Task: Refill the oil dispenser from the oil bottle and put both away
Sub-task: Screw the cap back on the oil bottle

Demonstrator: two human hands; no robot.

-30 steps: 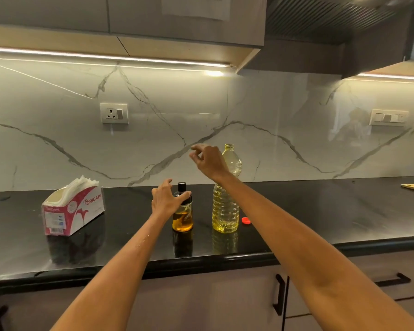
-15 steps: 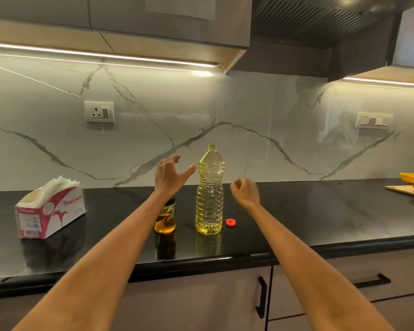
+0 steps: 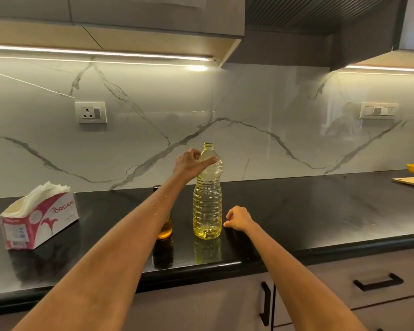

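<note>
While the oil bottle [image 3: 207, 199] stands uncapped near the counter [image 3: 320, 211] front edge, I see bare black top to its right | tissue box [image 3: 37, 222] left, oil dispenser [image 3: 165, 229] half hidden behind my forearm | left hand [image 3: 193, 163] grips bottle's shoulder; right hand [image 3: 239, 219] curled beside its base, pinching something small and red.

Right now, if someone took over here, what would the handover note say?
Left hand grips the neck of the uncapped clear plastic oil bottle, which stands upright on the black countertop.
Right hand curls on the counter beside the bottle's base; whether it holds the cap, I cannot tell.
The small glass oil dispenser stands capped behind the left forearm.
Left: capping the bottle, storing both.
</note>
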